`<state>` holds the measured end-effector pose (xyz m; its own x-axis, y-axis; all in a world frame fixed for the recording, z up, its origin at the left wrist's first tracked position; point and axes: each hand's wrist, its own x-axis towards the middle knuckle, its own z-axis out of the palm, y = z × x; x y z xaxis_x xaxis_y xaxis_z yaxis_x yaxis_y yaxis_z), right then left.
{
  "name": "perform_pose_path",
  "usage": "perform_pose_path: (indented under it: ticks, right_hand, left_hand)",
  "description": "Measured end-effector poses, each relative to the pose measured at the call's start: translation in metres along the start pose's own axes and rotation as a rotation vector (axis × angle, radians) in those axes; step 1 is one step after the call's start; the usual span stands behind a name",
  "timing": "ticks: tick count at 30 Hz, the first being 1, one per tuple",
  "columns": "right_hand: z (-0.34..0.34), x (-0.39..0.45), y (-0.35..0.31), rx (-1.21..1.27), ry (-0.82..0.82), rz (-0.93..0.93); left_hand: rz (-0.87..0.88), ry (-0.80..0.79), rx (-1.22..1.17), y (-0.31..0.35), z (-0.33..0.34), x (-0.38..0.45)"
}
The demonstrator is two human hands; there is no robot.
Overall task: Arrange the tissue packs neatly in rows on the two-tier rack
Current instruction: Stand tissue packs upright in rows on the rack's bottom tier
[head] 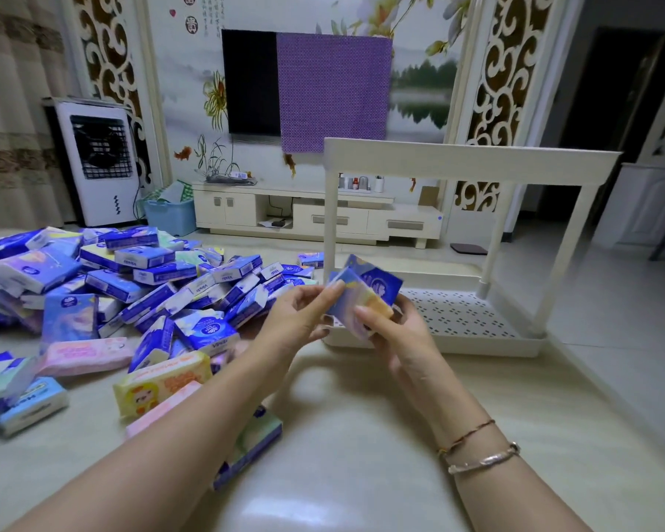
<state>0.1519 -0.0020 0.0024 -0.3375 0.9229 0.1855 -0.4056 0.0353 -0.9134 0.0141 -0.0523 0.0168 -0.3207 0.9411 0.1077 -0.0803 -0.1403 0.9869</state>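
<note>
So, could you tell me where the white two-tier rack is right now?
The two-tier rack stands on the floor at centre right, just beyond both hands, with the tissue pack pile to its left.

You can read the brand "Vinda" on the side panels of several blue tissue packs [144, 258] in the heap on the floor, among them one at the heap's near edge [207, 335]. Red Chinese characters stand on the wall [191, 24] above the television, one inside a round seal, with a column of finer script beside them too small for you to make out. Print on the pink and yellow packs is blurred and unreadable.
</note>
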Motion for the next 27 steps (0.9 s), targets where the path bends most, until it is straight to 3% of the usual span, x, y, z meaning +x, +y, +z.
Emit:
perform_pose_path:
  ticks: [3,8,12,16,23,27]
  right_hand:
    - [-0.015,0.013,-0.013,-0.087,0.079,-0.042]
    - [-0.031,0.045,-0.020,-0.333,0.050,0.088]
    - [-0.027,0.073,-0.022,-0.561,-0.028,0.191]
    - [-0.018,0.092,-0.016,-0.855,-0.160,0.155]
    - [-0.016,0.104,-0.005,-0.916,-0.188,0.105]
    - [-0.024,0.106,-0.005,-1.021,-0.345,0.158]
  left_hand:
    - [0.038,0.084,0.127,0.000,-0.005,0.011]
    - [-0.012,0.210,-0.012,0.000,-0.011,0.052]
    - [-0.078,0.056,-0.008,-0.001,0.010,0.076]
    - [-0.179,-0.073,-0.031,-0.007,0.019,0.087]
    - [-0.114,-0.101,0.022,-0.024,0.002,0.103]
    - [-0.113,-0.099,0.014,-0.025,0.004,0.109]
